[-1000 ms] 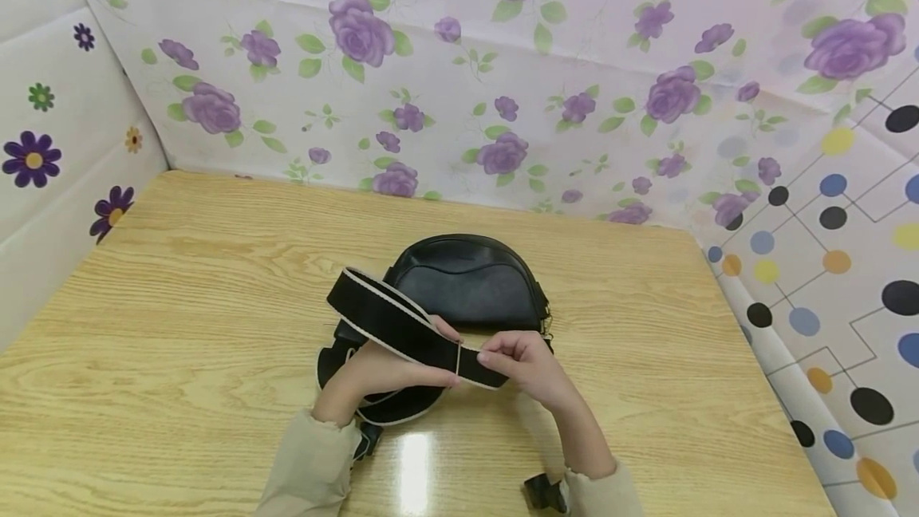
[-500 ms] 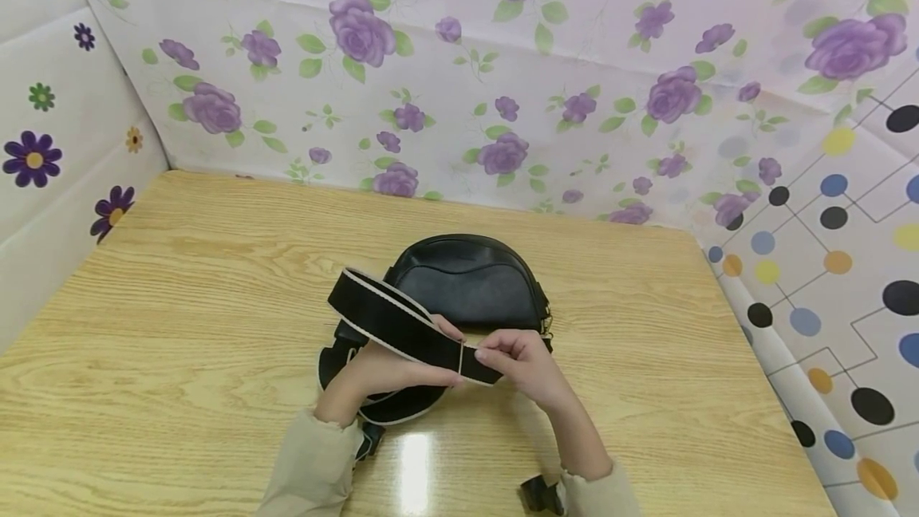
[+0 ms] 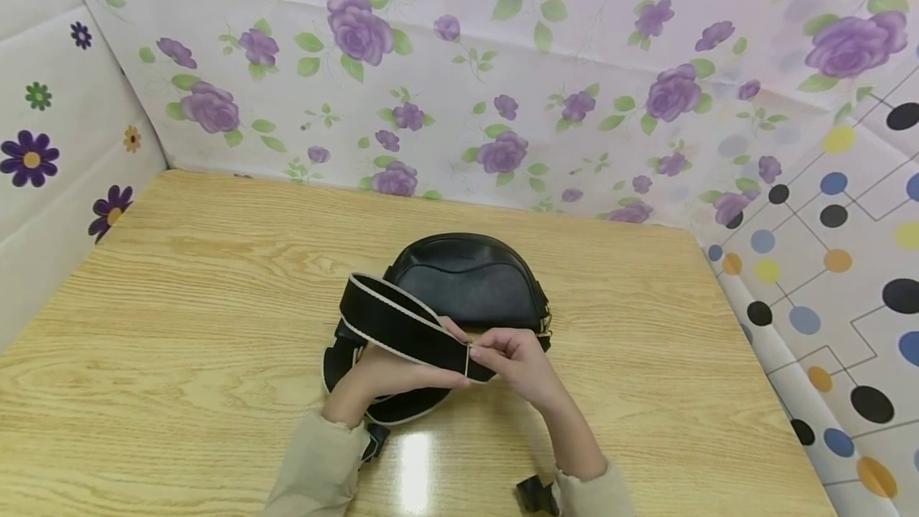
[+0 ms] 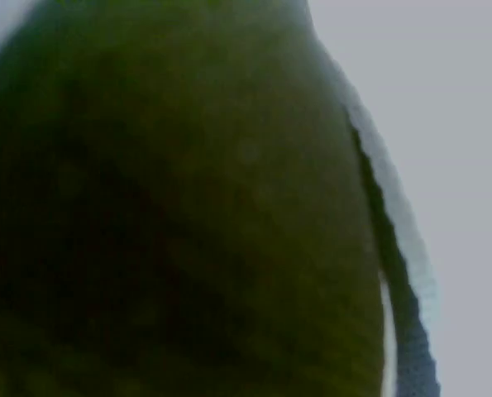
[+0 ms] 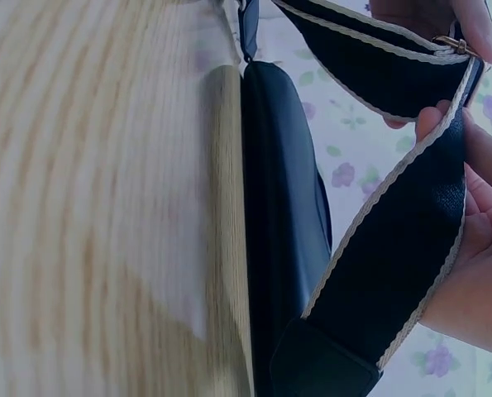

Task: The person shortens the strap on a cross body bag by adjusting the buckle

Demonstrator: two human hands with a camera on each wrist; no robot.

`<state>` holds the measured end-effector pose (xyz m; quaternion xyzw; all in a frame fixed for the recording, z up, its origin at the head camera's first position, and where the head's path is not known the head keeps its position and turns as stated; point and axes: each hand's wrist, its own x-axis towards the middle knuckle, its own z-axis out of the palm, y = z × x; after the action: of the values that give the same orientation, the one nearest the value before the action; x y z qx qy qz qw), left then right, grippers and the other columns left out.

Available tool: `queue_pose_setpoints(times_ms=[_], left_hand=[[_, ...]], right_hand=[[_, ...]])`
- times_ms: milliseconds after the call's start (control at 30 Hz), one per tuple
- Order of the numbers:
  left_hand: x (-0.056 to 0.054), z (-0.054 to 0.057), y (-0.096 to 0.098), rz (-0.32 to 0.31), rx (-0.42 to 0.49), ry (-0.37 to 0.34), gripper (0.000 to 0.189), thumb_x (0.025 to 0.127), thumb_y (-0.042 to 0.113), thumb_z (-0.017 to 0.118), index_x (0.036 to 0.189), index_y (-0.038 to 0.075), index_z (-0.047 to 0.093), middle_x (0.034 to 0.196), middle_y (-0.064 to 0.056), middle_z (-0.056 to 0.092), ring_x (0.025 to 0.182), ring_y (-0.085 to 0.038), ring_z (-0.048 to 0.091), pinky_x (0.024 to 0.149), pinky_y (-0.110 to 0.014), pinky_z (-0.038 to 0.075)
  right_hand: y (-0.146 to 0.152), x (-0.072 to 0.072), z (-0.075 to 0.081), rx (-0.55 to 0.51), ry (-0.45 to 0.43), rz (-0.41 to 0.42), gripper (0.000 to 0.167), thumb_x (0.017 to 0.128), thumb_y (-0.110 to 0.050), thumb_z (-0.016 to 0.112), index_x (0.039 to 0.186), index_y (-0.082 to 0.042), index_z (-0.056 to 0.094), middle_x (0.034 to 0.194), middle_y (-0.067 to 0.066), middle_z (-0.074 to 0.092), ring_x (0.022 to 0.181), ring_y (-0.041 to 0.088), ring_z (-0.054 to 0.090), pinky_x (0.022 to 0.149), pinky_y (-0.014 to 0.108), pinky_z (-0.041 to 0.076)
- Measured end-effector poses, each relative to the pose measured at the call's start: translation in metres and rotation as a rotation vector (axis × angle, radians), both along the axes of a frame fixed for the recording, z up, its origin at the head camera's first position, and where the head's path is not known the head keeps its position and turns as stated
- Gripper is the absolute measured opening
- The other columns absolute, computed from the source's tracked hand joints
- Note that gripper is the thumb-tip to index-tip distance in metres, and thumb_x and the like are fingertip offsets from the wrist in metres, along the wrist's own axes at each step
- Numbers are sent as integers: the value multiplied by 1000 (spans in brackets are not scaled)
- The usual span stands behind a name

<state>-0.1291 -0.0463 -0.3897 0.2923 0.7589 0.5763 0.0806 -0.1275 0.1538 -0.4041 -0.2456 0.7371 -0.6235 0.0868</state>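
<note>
A black bag strap (image 3: 402,329) with pale edging loops up in front of a black half-moon bag (image 3: 467,290). My left hand (image 3: 402,373) holds the strap at a thin metal slider buckle (image 3: 468,360), thumb below it. My right hand (image 3: 527,369) pinches the strap just right of that buckle. In the right wrist view the brass-coloured buckle (image 5: 454,43) sits by the left fingers, and the strap runs down from the right hand (image 5: 485,240) to a black end tab (image 5: 324,364). A dark, blurred surface fills most of the left wrist view.
The bag lies on a wood-grain table (image 3: 215,301), with gold-coloured hardware (image 3: 547,321) at its right side. Floral sheeting (image 3: 431,86) stands behind, and dotted sheeting (image 3: 826,301) at the right. Black wrist straps (image 3: 537,493) show near the sleeves.
Both hands stay on the strap. The left hand, the buckle and the strap loop have shifted slightly right, so the buckle now sits against the right fingertips and less strap shows between them.
</note>
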Motion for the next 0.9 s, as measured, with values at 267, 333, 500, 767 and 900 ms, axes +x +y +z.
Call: queue_pose_setpoints(times_ms=[267,333,500,767,900], left_hand=[[-2,-1,-1,-28,-11,1,37,67,20,79,99,10,64,92,8,62,84,-8,58,76,-25,46],[-2,0,-1,-36,-10,11,36,68,19,79,99,10,64,92,7,62,85,-7,58,76,-25,46],[-3,1,0,-50,-4,14,34,68,18,79,97,10,64,90,7,63,83,-8,58,75,-25,46],[-1,2,-2,-42,4,4,34,68,19,79,97,9,63,89,7,62,82,-8,58,75,-25,46],[0,2,-4,-35,17,-14,34,68,18,79,96,8,63,88,5,62,81,-9,58,75,-25,46]], right_hand=[[2,0,0,9,-49,-10,9,84,6,56,84,13,62,58,-7,47,47,5,25,43,22,25],[3,0,-1,18,-60,-16,9,84,5,57,85,12,63,63,-5,54,49,5,29,45,21,28],[6,-1,-1,23,-58,-19,10,83,4,59,87,11,64,71,-3,60,52,5,36,47,20,32],[10,0,3,48,-45,-39,9,81,5,61,87,10,65,74,7,63,53,5,41,46,20,34],[12,4,15,86,-51,-36,11,80,7,60,89,13,63,76,11,62,57,6,46,48,23,38]])
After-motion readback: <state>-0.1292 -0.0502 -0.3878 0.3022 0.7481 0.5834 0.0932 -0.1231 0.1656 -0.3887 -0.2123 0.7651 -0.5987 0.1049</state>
